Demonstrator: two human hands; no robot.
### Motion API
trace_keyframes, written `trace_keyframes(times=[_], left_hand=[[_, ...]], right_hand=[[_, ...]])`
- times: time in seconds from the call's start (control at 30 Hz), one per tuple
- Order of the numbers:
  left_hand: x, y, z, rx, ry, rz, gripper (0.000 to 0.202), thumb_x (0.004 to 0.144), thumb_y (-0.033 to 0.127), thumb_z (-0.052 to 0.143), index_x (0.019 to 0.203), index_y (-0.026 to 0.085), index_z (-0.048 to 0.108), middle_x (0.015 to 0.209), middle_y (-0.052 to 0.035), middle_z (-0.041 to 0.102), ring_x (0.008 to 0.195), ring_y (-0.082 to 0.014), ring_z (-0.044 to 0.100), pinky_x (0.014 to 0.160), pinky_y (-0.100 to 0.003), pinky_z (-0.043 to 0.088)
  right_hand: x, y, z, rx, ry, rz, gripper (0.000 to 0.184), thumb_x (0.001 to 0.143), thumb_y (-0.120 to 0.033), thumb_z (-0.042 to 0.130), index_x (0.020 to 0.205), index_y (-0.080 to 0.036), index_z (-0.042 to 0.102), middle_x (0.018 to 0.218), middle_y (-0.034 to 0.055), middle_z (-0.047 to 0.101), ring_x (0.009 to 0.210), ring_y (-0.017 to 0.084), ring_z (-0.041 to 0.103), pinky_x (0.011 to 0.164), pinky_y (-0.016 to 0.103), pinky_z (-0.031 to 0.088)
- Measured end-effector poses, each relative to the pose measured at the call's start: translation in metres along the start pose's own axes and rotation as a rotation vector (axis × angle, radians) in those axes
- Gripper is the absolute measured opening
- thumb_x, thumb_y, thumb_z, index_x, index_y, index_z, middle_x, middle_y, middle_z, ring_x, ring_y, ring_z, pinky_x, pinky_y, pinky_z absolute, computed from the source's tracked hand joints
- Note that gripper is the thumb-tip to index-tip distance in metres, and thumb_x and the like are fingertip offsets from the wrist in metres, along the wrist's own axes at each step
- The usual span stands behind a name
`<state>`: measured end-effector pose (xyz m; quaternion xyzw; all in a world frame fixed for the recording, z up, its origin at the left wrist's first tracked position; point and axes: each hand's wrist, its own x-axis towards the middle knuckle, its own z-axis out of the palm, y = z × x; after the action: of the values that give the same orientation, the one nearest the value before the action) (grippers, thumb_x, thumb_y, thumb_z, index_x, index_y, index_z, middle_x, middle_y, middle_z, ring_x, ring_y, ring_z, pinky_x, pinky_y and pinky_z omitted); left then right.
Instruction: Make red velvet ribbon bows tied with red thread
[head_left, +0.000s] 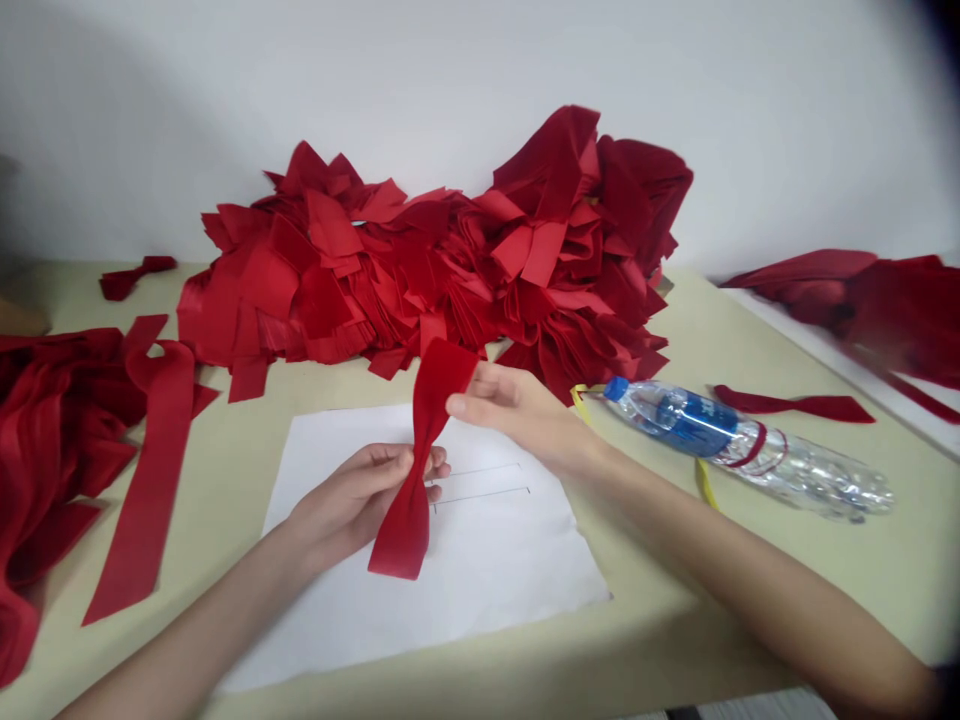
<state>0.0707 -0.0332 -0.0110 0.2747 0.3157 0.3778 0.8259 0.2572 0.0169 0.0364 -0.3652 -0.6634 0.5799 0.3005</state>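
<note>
The left hand [352,500] curls closed around the pinched waist of a red ribbon [405,530], held above a paper sheet [495,590] near the tabletop's [660,620] front edge; the right hand [517,415] firmly pinches the upper end, keeping the ribbon taut.

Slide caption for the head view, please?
Left hand and right hand hold a red velvet ribbon over white paper.

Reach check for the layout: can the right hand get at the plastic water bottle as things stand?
Likely yes, once it lets go: the right hand pinches the red velvet ribbon, and the plastic water bottle lies close by on its right, only a thin yellow strip near the neck between them.
</note>
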Motion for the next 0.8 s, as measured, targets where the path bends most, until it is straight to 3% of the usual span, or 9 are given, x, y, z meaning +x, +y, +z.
trace_keyframes(times=[0.17, 0.3, 0.4, 0.47, 0.53, 0.63, 0.7, 0.8], left_hand=[[-0.002, 0.001, 0.004, 0.041, 0.015, -0.017, 0.015, 0.078, 0.026, 0.064, 0.072, 0.014, 0.07, 0.09, -0.0052, 0.056, 0.088, -0.0147, 0.051, 0.084, -0.026, 0.043], [-0.004, 0.004, 0.001, 0.05, 0.034, 0.011, 0.011, 0.073, 0.024, 0.067, 0.076, 0.015, 0.071, 0.092, -0.0056, 0.057, 0.091, -0.016, 0.051, 0.085, -0.025, 0.043], [-0.005, 0.005, -0.003, 0.065, 0.034, 0.034, 0.01, 0.074, 0.023, 0.067, 0.078, 0.016, 0.072, 0.092, -0.0052, 0.058, 0.093, -0.0162, 0.051, 0.085, -0.025, 0.042], [-0.006, 0.005, -0.006, 0.068, 0.047, 0.038, 0.01, 0.075, 0.023, 0.066, 0.078, 0.017, 0.072, 0.095, -0.0047, 0.059, 0.089, -0.0152, 0.052, 0.083, -0.024, 0.043], [-0.006, 0.005, -0.008, 0.073, 0.062, 0.023, 0.01, 0.077, 0.023, 0.065, 0.079, 0.017, 0.072, 0.096, -0.0041, 0.06, 0.083, -0.0135, 0.053, 0.08, -0.023, 0.044], [-0.005, 0.004, -0.009, 0.087, 0.064, -0.003, 0.01, 0.079, 0.023, 0.063, 0.08, 0.018, 0.072, 0.092, -0.0031, 0.06, 0.076, -0.0112, 0.053, 0.077, -0.023, 0.044], [-0.005, 0.003, -0.009, 0.101, 0.042, -0.011, 0.011, 0.08, 0.023, 0.062, 0.082, 0.018, 0.071, 0.089, -0.0029, 0.06, 0.074, -0.0107, 0.052, 0.076, -0.023, 0.044], [-0.005, 0.003, -0.007, 0.125, 0.011, -0.015, 0.012, 0.08, 0.023, 0.061, 0.086, 0.017, 0.07, 0.086, -0.003, 0.059, 0.072, -0.0108, 0.052, 0.074, -0.022, 0.043]], right_hand=[[0.011, 0.002, -0.008, 0.26, 0.001, 0.108, 0.009, 0.08, -0.029, 0.056, 0.079, -0.025, 0.064, 0.093, 0.0002, 0.067, 0.09, 0.014, 0.063, 0.089, 0.031, 0.047], [0.009, 0.002, -0.038, 0.396, 0.255, 0.117, 0.009, 0.079, -0.024, 0.055, 0.082, -0.023, 0.063, 0.095, 0.0008, 0.065, 0.091, 0.012, 0.061, 0.09, 0.027, 0.046], [-0.011, -0.007, -0.069, 0.316, 0.417, 0.035, 0.009, 0.08, -0.024, 0.055, 0.085, -0.021, 0.062, 0.094, -0.0001, 0.062, 0.088, 0.009, 0.06, 0.084, 0.022, 0.047], [-0.033, -0.012, -0.089, 0.102, 0.459, -0.026, 0.008, 0.081, -0.027, 0.056, 0.084, -0.021, 0.061, 0.091, 0.0001, 0.061, 0.085, 0.009, 0.059, 0.08, 0.021, 0.046], [-0.061, -0.014, -0.107, -0.249, 0.469, -0.045, 0.01, 0.081, -0.03, 0.057, 0.085, -0.022, 0.062, 0.089, 0.0013, 0.062, 0.083, 0.012, 0.059, 0.075, 0.024, 0.046], [-0.104, -0.006, -0.128, -0.917, 0.303, 0.034, 0.018, 0.081, -0.036, 0.054, 0.094, -0.027, 0.064, 0.098, 0.0039, 0.064, 0.088, 0.02, 0.06, 0.073, 0.032, 0.046], [-0.131, 0.004, -0.14, -1.174, 0.249, 0.03, 0.021, 0.084, -0.039, 0.047, 0.096, -0.031, 0.062, 0.103, 0.0035, 0.064, 0.092, 0.023, 0.06, 0.071, 0.035, 0.045], [-0.166, 0.018, -0.159, -1.416, 0.438, 0.026, 0.027, 0.086, -0.042, 0.038, 0.101, -0.034, 0.058, 0.108, 0.0066, 0.062, 0.095, 0.024, 0.058, 0.071, 0.038, 0.044]])
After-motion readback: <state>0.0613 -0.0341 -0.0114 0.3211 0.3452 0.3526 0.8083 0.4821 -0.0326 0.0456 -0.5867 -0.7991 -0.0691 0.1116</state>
